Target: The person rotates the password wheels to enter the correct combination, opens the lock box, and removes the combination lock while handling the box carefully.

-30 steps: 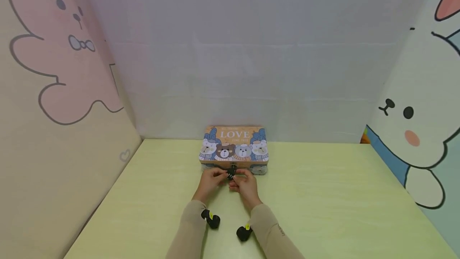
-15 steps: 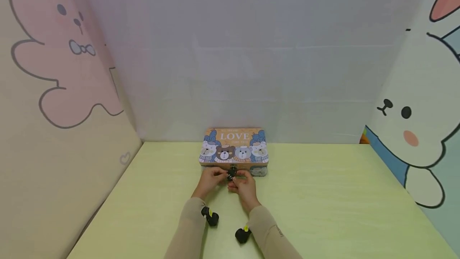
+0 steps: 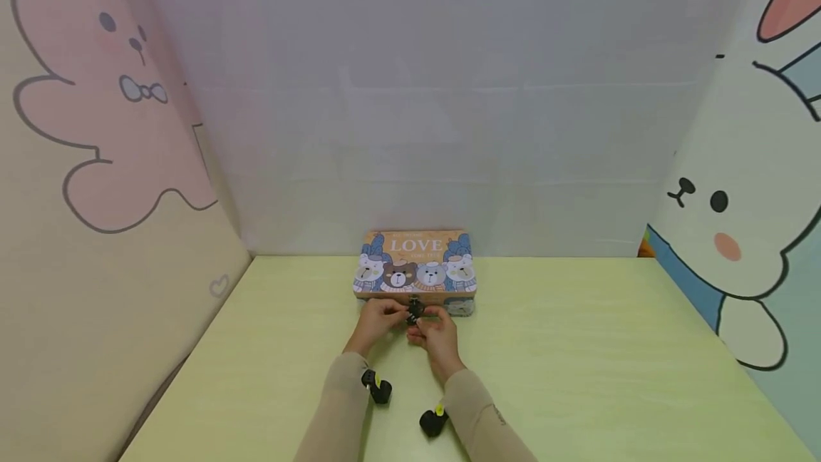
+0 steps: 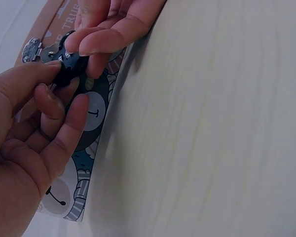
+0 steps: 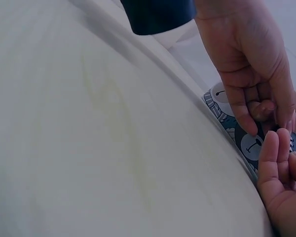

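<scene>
A small black combination padlock (image 4: 71,66) with pale number wheels hangs at the metal clasp (image 4: 32,50) on the front of a tin box (image 3: 415,278). The lid is down and printed with bears and the word LOVE. My left hand (image 3: 373,325) pinches the padlock from the left side between thumb and fingers. From the right, my right hand (image 3: 440,339) pinches it too, with fingertips over the wheels. In the right wrist view, the fingers of both hands hide most of the padlock.
The box stands near the back edge of a pale yellow-green table (image 3: 577,348), in front of a white back wall (image 3: 417,127). Side panels carry a pink cartoon animal (image 3: 128,127) at left and a white rabbit (image 3: 737,234) at right. Both wrists wear small black cameras.
The head view has shifted slightly. Both hands stay at the padlock, with only slight finger movement, and the box remains in place.
</scene>
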Tool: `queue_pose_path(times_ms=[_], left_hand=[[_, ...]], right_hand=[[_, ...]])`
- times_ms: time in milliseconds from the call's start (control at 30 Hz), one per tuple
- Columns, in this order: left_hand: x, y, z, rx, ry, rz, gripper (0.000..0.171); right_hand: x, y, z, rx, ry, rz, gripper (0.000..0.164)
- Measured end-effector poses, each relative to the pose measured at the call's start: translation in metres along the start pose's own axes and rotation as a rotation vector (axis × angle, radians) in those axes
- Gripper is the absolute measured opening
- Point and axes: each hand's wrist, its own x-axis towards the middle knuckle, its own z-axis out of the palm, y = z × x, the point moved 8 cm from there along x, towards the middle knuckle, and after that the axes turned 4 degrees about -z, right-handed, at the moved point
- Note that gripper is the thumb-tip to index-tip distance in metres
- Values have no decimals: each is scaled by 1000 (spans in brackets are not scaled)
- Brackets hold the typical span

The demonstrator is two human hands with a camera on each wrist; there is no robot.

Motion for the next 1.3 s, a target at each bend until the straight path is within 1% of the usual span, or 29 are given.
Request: queue_pose_path(times_ms=[67, 133, 433, 567, 667, 767, 933, 1000, 1167, 1300], left_hand=[[-1, -1, 2, -15, -6, -21, 7], [-1, -1, 4, -22, -8, -25, 7], [-7, -4, 8, -55, 29, -18, 9], [-10, -5, 9, -82, 48, -39, 10], [-11, -8, 11, -106, 58, -75, 11], [-12, -10, 15, -127, 55, -103, 10], [-13, -10, 22, -168, 43, -120, 10], [-15, -11, 23, -190, 41, -138, 11], [-20, -10, 28, -215, 35, -183, 13], [-23, -4, 32, -219, 13, -173, 13]], right_hand=[[-1, -1, -2, -2, -3, 3, 25], [-2, -1, -4, -1, -5, 8, 25], [-5, -6, -10, -48, -35, 19, 27], [-6, -9, -13, -66, -56, 26, 28], [-6, -11, -16, -74, -68, 30, 27], [-5, -11, -20, -81, -77, 29, 26], [-6, -13, -27, -99, -87, 40, 25], [-7, -13, -28, -106, -94, 51, 25], [-10, -19, -31, -132, -132, 61, 25], [-12, -24, -35, -159, -159, 76, 26]])
